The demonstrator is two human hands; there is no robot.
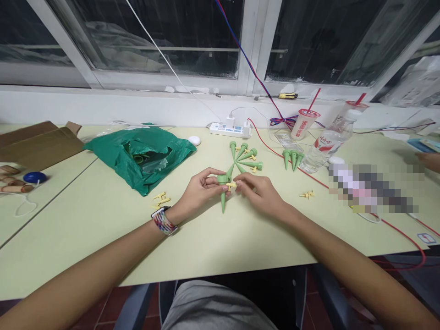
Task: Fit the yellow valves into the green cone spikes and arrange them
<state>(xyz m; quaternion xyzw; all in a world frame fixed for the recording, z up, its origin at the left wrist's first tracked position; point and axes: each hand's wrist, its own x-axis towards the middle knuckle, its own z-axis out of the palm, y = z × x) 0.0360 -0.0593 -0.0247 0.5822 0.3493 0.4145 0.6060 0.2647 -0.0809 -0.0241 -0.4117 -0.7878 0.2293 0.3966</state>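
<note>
I saw my left hand [197, 190] w/ fingers closed tight on a green plastic spike [223, 195], tip down, well below the white power strip [229, 130]. My right hand [258, 192] had its fingers in a narrow pinch on a little yellow plastic bit [231, 185], right at the spike's top. More green spikes [245, 158] lay in a fan just below the strip. Loose yellow bits [161, 200] sat down-left of the strip, beside a green plastic bag [139, 158].

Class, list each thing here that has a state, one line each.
Left hand, holding green plastic spike tip-down
Right hand, pinching yellow plastic piece at spike's top
Green plastic bag, crumpled open
Power strip, two plugs inserted
Water bottle, lying down
Cardboard box, flaps open
</note>
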